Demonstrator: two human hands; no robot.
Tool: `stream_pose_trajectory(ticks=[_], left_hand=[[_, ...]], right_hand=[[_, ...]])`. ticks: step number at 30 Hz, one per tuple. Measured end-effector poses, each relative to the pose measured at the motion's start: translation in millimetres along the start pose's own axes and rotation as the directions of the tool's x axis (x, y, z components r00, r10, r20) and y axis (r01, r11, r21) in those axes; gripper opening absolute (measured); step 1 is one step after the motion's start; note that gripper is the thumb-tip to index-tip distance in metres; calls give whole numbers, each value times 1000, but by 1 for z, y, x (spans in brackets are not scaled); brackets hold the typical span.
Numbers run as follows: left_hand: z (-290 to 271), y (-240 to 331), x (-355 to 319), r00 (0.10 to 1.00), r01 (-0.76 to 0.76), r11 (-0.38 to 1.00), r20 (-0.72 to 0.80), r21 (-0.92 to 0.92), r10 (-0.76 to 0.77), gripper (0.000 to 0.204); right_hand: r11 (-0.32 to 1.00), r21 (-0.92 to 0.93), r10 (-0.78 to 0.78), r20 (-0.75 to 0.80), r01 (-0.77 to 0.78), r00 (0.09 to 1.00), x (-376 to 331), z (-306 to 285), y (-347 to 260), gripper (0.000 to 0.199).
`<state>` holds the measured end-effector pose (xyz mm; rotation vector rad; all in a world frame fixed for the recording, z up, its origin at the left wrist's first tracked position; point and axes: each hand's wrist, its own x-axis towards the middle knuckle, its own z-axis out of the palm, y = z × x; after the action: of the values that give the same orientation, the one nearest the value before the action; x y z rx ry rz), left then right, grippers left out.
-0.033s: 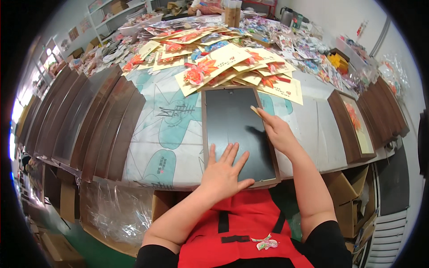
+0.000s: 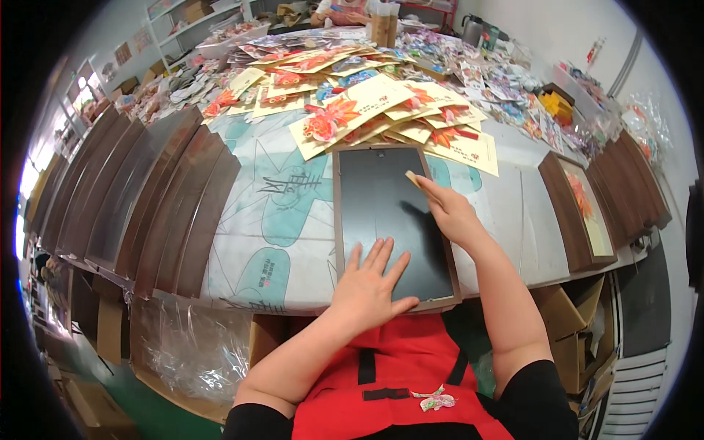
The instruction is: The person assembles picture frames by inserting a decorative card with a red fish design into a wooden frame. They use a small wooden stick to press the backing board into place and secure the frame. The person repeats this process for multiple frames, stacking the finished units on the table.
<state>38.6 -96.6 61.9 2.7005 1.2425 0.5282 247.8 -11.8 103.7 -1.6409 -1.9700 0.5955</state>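
Note:
Straight in front of me on the table lies a brown picture frame (image 2: 338, 213), black backing panel (image 2: 374, 194) facing up. A small metal hanger shows at its far edge. Flat on the near part of the panel rests my left hand (image 2: 367, 292), fingers spread. Over the frame's right side is my right hand (image 2: 453, 218), closed on a small tan flat piece (image 2: 412, 178). Only its end sticks out past the fingers, so I cannot tell its kind. Beyond the frame are stacked cream cards (image 2: 359, 106) with red-orange flower-like decorations.
A row of brown frames (image 2: 165, 194) stands on the left. More brown frames (image 2: 576, 209) stand at the right edge. Colourful pieces (image 2: 506, 92) cover the far table, where another person (image 2: 343, 13) sits. Cardboard boxes (image 2: 568, 323) and clear plastic wrap (image 2: 194, 345) are below the near edge.
The tan piece in my right hand has shifted slightly left over the panel. My left hand stays in place.

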Motion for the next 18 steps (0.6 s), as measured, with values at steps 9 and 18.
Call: stream_pose_trajectory(ticks=[9,18], left_hand=[[-4,-4,0,999,-33,992,-43,-120,29,72],[-6,-7,-1,999,-26,983,-34,-181,20,71]], right_hand=[[996,-84,-23,-34,20,999,123,51,5,37],[927,-370,-61,33,69,998,123,62,-4,40]])
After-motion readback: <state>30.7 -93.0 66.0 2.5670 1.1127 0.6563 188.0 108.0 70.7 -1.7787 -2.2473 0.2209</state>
